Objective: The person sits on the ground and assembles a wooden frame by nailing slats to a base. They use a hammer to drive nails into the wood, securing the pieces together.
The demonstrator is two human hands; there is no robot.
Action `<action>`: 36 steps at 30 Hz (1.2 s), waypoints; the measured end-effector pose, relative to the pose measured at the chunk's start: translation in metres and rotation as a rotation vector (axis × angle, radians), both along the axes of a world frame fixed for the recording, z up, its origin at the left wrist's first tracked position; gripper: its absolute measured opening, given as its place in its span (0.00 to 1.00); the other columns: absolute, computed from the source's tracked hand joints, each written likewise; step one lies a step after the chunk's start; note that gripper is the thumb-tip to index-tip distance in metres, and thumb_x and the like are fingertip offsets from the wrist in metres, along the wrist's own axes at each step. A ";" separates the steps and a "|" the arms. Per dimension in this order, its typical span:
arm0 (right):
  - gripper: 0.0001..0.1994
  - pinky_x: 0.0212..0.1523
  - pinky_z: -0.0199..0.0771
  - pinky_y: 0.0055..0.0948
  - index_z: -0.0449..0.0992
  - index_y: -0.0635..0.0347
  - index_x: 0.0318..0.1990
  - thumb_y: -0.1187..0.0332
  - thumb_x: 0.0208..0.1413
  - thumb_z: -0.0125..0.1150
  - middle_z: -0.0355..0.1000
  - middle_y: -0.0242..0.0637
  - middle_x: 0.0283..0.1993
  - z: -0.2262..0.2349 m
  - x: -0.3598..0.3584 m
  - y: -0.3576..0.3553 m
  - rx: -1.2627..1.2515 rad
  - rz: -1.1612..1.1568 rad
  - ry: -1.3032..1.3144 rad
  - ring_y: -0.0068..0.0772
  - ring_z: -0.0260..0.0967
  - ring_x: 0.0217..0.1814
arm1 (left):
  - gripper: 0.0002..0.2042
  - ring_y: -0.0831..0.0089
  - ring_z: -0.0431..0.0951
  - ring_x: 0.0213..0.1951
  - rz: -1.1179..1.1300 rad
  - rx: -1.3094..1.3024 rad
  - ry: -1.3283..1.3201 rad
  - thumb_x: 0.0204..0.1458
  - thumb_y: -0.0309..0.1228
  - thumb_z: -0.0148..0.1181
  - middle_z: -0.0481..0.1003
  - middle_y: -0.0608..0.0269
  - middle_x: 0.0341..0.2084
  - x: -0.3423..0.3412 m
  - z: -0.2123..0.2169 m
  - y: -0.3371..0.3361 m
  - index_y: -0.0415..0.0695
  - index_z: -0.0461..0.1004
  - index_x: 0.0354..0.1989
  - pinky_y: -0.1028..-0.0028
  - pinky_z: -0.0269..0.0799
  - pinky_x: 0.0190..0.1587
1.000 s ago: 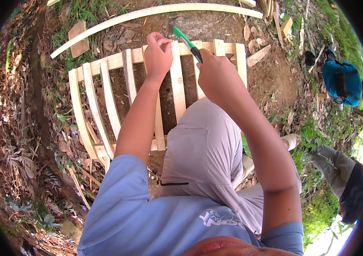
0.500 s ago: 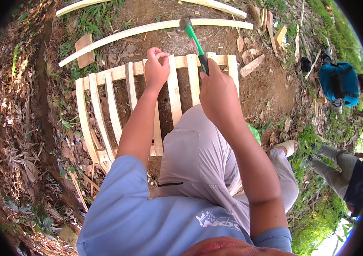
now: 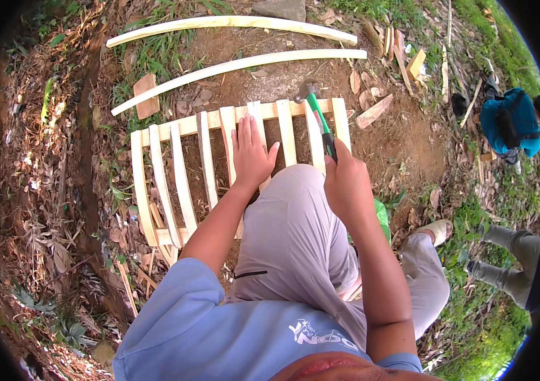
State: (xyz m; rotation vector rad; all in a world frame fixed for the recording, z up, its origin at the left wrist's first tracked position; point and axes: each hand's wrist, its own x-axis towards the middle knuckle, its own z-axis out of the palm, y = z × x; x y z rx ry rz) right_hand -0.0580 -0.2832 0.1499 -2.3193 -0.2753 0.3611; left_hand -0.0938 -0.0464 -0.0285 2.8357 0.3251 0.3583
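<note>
The left hand (image 3: pixel 252 155) lies flat and open on the wood frame (image 3: pixel 219 165), fingers spread over two slats near the top rail. It grips nothing. The right hand (image 3: pixel 346 184) is closed around the green handle of a hammer (image 3: pixel 317 114). The hammer points away from the person, and its dark head sits at the top rail of the frame, between two slats on the right side.

The frame lies on bare dirt (image 3: pixel 397 140) in front of the person's knee. It has many pale slats side by side, joined by a rail at the top and one at the bottom.

Two long curved sticks (image 3: pixel 238 63) lie on the ground just past the frame. A small wood block (image 3: pixel 146 95) lies near their left ends. Wood scraps (image 3: pixel 374 111) lie to the right. Far right, another person in a blue top (image 3: pixel 508 124) bends low, and someone's legs (image 3: pixel 505 260) show nearby.
</note>
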 end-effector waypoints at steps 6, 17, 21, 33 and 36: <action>0.16 0.45 0.77 0.64 0.71 0.73 0.59 0.70 0.69 0.56 0.79 0.66 0.36 -0.001 0.009 0.017 -0.030 0.094 0.068 0.73 0.79 0.43 | 0.41 0.50 0.48 0.82 0.004 0.050 0.053 0.64 0.41 0.58 0.50 0.42 0.81 -0.005 -0.007 -0.008 0.32 0.50 0.80 0.48 0.39 0.82; 0.11 0.43 0.82 0.59 0.75 0.72 0.50 0.72 0.66 0.54 0.80 0.67 0.38 -0.025 0.075 0.107 -0.184 0.319 -0.058 0.71 0.82 0.42 | 0.35 0.45 0.56 0.75 0.055 -0.031 -0.033 0.60 0.35 0.62 0.60 0.41 0.68 -0.004 -0.015 -0.002 0.31 0.59 0.72 0.47 0.47 0.80; 0.12 0.42 0.82 0.59 0.73 0.71 0.51 0.73 0.65 0.54 0.80 0.66 0.37 -0.026 0.074 0.112 -0.256 0.340 -0.013 0.69 0.82 0.42 | 0.33 0.45 0.63 0.68 0.085 -0.026 -0.073 0.59 0.35 0.62 0.64 0.41 0.63 -0.007 -0.024 -0.001 0.32 0.61 0.70 0.46 0.50 0.79; 0.13 0.38 0.78 0.58 0.71 0.66 0.59 0.70 0.71 0.54 0.79 0.62 0.34 -0.016 0.048 0.111 -0.130 0.222 -0.189 0.67 0.80 0.38 | 0.32 0.43 0.64 0.67 0.092 0.011 -0.053 0.58 0.36 0.60 0.66 0.40 0.61 -0.008 -0.023 0.001 0.31 0.64 0.69 0.46 0.50 0.79; 0.09 0.41 0.79 0.61 0.70 0.64 0.52 0.69 0.71 0.54 0.80 0.60 0.35 -0.010 0.037 0.103 -0.071 0.216 -0.211 0.68 0.81 0.41 | 0.32 0.43 0.65 0.67 0.089 0.008 -0.055 0.58 0.36 0.60 0.66 0.40 0.61 -0.006 -0.023 0.002 0.31 0.64 0.69 0.46 0.50 0.79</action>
